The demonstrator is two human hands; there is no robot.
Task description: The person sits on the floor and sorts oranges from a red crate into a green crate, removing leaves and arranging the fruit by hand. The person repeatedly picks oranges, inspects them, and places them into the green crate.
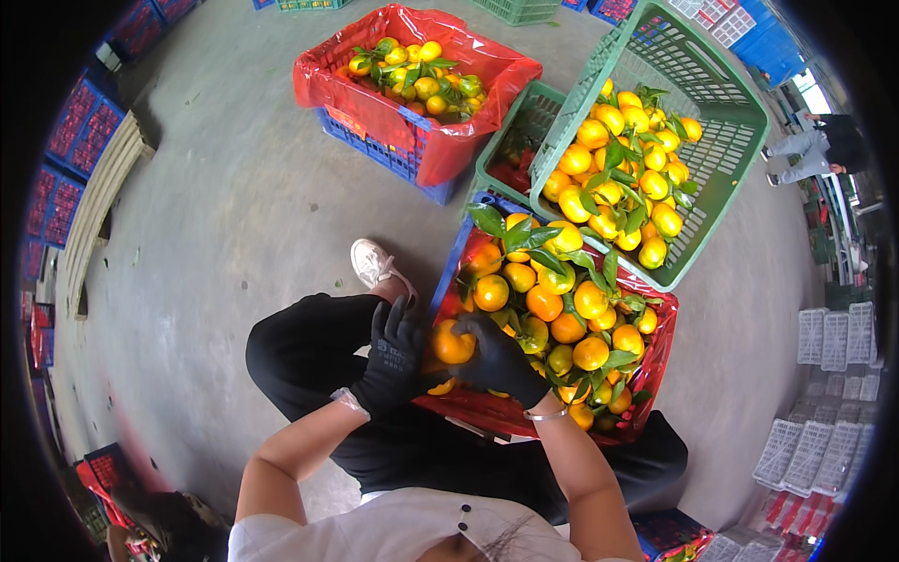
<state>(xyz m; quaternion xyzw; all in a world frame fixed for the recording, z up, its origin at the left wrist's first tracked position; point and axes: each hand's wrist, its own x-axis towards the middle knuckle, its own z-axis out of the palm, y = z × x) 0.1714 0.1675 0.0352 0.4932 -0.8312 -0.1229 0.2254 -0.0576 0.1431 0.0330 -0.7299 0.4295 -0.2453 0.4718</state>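
Observation:
My right hand (pixel 495 362), in a black work glove, grips a loose orange mandarin (pixel 453 342) at the near left corner of a blue crate (pixel 449 270) lined with red plastic. No leaf shows on this fruit. Just left of it, over my thigh, is my left hand (pixel 390 358), also black-gloved. Its fingers point away from me and stand slightly apart, with nothing visible in them. The lined crate before me is heaped with orange and yellow-green mandarins (pixel 544 303), many with green leaves attached.
A green plastic crate (pixel 730 161) of leafy mandarins tilts against the lined crate's far side, over another green crate (pixel 491 172). Beyond stands a red-lined blue crate (pixel 372 147) of fruit. A wooden pallet (pixel 105 204) lies left; a person (pixel 818 144) stands far right.

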